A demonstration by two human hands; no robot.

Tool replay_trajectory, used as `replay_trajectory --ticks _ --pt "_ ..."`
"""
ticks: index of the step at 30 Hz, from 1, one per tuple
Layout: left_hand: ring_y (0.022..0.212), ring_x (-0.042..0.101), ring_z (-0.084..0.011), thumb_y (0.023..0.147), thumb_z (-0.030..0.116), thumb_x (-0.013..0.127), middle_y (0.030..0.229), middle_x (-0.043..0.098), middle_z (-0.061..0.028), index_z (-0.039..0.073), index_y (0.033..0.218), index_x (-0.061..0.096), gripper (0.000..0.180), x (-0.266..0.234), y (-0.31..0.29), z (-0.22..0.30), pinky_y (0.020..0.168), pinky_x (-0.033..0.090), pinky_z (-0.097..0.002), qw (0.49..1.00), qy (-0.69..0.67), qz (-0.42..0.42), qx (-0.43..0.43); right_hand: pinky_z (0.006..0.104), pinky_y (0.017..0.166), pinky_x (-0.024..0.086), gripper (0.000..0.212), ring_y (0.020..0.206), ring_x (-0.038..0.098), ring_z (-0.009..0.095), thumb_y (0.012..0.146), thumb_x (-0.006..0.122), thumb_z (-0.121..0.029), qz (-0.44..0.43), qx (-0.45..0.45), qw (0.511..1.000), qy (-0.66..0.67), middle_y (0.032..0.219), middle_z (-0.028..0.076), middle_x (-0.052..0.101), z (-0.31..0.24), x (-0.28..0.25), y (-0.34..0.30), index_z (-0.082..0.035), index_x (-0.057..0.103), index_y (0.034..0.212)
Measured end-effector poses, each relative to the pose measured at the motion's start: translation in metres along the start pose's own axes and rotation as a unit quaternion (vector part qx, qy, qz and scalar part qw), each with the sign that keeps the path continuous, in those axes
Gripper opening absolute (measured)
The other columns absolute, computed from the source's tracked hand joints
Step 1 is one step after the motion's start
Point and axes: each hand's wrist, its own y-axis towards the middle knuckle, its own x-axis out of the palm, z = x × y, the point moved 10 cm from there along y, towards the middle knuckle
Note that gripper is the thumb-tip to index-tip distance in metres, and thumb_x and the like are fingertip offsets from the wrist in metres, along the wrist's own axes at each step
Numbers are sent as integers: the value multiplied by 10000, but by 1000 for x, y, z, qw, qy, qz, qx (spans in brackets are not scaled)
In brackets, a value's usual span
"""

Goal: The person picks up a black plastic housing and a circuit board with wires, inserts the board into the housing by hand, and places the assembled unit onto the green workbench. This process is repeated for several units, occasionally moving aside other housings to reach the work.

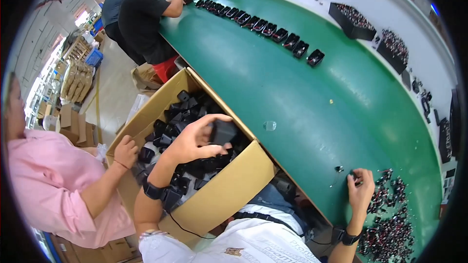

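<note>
My left hand (192, 141) is closed around a black plastic housing (224, 132), a small box-like shape. It is above an open cardboard box (226, 192) that holds many similar black housings (168, 139). Over on the green table (302, 102), my right hand (361, 187) has its fingers curled together at the tabletop. Something small and dark shows between them, too little to name. Just left of those fingers lies a small black part with a thin wire (339, 169). A heap of small wired components (390, 231) spreads beside my right wrist.
A long row of black housings with wires inside (269, 29) runs along the table. Black trays of wired parts (352, 21) stand at the far edge. A co-worker in pink (63, 185) has a hand at the box's left side. Two people work farther along the table.
</note>
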Motion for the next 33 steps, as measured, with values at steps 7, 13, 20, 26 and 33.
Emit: replay_trajectory --ticks 7,13,20,26,33 --pt "979 695 -198 805 3 777 1050 676 -146 49 1251 337 628 194 109 130 810 589 -348 913 -15 -307 267 263 647 554 149 712 671 151 865 761 -1 28 27 998 51 907 101 688 15 -17 -14 46 758 1007" --pt "623 700 -167 733 63 798 852 671 -97 41 1332 440 697 368 138 211 550 574 -314 830 -58 -441 336 283 639 564 109 696 679 167 847 771 10 63 46 996 52 923 123 704 19 -20 -34 55 725 935" --pt "698 629 -110 797 7 774 1177 636 -160 84 1407 430 705 379 136 104 527 494 -245 869 -282 -322 249 373 714 559 122 782 691 333 813 791 -22 95 -37 995 -16 954 141 702 9 -29 -54 1 715 907" --pt "1031 682 -364 979 219 613 1468 470 -246 50 1557 305 676 311 110 -40 752 625 -393 822 -482 -302 -32 317 734 577 123 841 738 242 794 781 68 161 43 977 133 985 152 760 -23 -82 -47 12 728 890" --pt "1194 635 -250 1067 355 530 1454 507 -221 2 1525 344 608 303 91 -27 915 596 -378 897 -359 -258 8 346 735 585 235 858 720 259 690 862 11 61 -138 982 110 1005 94 747 -114 -64 -37 -45 749 888"
